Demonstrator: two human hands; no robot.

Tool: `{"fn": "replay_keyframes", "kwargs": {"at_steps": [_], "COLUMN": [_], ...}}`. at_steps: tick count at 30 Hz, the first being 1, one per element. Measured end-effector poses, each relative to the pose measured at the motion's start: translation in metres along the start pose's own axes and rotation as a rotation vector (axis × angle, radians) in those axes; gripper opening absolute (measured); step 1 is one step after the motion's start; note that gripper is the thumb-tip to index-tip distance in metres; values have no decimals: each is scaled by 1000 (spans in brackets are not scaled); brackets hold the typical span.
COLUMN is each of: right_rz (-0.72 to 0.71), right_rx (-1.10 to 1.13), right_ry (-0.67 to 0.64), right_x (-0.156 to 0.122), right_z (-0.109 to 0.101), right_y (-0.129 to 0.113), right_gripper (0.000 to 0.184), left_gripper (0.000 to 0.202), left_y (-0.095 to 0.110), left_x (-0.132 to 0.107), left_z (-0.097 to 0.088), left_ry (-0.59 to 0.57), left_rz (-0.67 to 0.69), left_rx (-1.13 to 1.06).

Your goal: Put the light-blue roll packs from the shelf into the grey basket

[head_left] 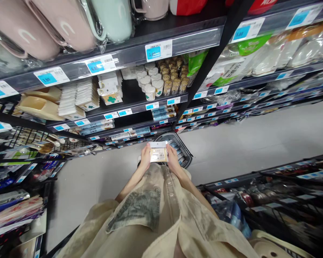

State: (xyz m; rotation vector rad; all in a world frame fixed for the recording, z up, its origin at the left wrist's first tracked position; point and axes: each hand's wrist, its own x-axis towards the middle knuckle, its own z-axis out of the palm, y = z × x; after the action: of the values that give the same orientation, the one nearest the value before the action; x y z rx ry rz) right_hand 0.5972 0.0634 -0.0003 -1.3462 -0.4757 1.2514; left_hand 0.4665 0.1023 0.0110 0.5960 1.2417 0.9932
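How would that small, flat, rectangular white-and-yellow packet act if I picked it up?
The packet would probably feel light: it's small, and the left hand and right hand hold it just by its sides. It may be fairly stiff too, since it shows no sag between them.

Across the top of your view, you have pink mugs (pixel 66 27) and a mint-green mug (pixel 113 19) in clear wrap on a dark shelf (pixel 188 27), its front edge carrying white-and-blue price labels (pixel 158 51). On the shelf beneath (pixel 131 95), you can see beige scoops (pixel 40 108) toward the left, then small white tubs (pixel 150 92) beside gold-coloured jars (pixel 175 86). Grey floor (pixel 231 143) stretches off to your right, and patterned goods (pixel 16 215) lie stacked at your lower left.
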Motion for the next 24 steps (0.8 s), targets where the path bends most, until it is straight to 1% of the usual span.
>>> {"fn": "replay_keyframes", "kwargs": {"at_steps": [5, 8, 10, 12, 15, 16, 17, 18, 20, 21, 22, 23, 24], "right_rz": [-31, -104, -146, -158, -137, -122, -110, -103, -112, -124, -136, -145, -156], "right_rx": [-68, -142, -201, -227, -185, -158, -128, -98, -46, -28, -19, -20, -31], "right_ry": [-11, -15, -28, -35, 25, 59, 94, 127, 182, 201, 209, 199, 170], "right_x": [0, 0, -1, 0, 2, 3, 5, 6, 9, 9, 9, 8, 6], "right_z": [-3, -5, -6, -6, -8, -9, -10, -11, -14, -15, -15, -15, -15], "right_y": [0, -3, -5, -5, 0, 3, 6, 8, 11, 11, 10, 8, 5], "right_gripper": [59, 60, 61, 60, 56, 55, 54, 54, 53, 52, 52, 52, 52], "left_gripper": [74, 69, 63, 53, 38, 34, 30, 26, 26, 32, 40, 49, 54], "left_y": [-3, -2, 0, 4, 14, 19, 23, 26, 31, 31, 29, 26, 22], "left_x": [3, 6, 8, 8, 4, 2, -1, -4, -9, -11, -13, -14, -14], "left_z": [-4, -8, -11, -14, -16, -16, -17, -17, -16, -15, -15, -14, -13], "left_ry": [-21, -4, 10, 26, 35, 3, -61, -159, -423, -540, -624, -668, -674], "left_rz": [31, 89, 159, 244, 415, 485, 553, 614, 694, 714, 728, 738, 745], "left_rx": [66, 132, 197, 296, 463, 509, 552, 592, 673, 715, 759, 803, 843]}}
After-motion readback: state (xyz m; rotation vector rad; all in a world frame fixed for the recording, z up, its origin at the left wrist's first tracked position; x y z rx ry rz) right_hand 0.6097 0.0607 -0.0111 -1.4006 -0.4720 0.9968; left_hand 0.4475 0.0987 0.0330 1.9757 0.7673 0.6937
